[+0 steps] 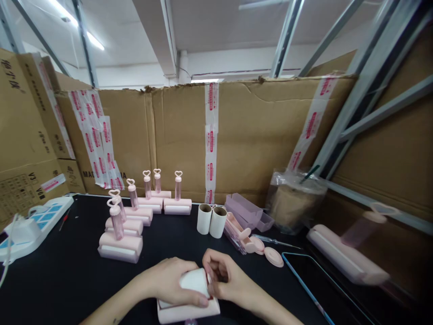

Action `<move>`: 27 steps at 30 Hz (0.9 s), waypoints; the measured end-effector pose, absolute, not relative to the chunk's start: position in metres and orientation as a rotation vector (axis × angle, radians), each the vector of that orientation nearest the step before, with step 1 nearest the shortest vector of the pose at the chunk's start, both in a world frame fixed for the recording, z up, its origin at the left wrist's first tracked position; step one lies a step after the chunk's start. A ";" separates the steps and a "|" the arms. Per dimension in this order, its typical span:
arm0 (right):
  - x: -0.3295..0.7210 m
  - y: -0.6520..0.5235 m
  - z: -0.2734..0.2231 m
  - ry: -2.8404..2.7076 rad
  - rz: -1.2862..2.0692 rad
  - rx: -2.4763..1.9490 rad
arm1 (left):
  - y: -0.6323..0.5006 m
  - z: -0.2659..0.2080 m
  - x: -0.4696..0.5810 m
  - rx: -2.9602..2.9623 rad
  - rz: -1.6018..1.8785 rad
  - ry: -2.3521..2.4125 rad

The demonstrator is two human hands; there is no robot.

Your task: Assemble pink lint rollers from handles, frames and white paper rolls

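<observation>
At the front of the table, a pale pink lint roller [189, 314] lies with a white adhesive roll [195, 280] at its top. My left hand [171, 280] wraps over the roll from the left, thumb along its near side. Curled fingers of my right hand [228, 280] pinch at the roll's right end, where a pink rim shows; the exact part between them is hidden. Beyond my hands stand two white adhesive rolls [204, 220] upright, side by side. Loose pink roller parts [241, 232] and round pink caps [273, 257] lie to their right.
Several assembled pink lint rollers [121, 246] with heart-topped handles stand at the left; another roller [348, 255] is at far right. A phone [314, 280], thin screwdriver-like tool [275, 241], bagged cup [293, 203], clear purple covers [243, 211] and power strip [50, 221] surround the workspace. Cardboard [179, 131] walls the back.
</observation>
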State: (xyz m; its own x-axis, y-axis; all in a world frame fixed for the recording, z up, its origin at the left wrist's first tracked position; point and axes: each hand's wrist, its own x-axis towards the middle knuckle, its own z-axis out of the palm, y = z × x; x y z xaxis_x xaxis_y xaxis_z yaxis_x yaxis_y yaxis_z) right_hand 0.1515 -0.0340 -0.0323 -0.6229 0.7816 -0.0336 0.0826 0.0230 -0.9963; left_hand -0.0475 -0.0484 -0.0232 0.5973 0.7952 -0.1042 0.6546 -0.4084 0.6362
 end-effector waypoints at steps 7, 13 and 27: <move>0.146 -0.034 -0.035 -1.714 1.576 -0.895 | -0.044 -0.023 -0.050 2.315 0.290 1.065; 0.145 -0.039 -0.030 -1.776 1.531 -0.915 | -0.049 -0.018 -0.047 2.529 0.281 1.109; 0.143 -0.042 -0.028 -1.887 1.343 -1.004 | -0.054 -0.008 -0.044 2.683 0.244 1.204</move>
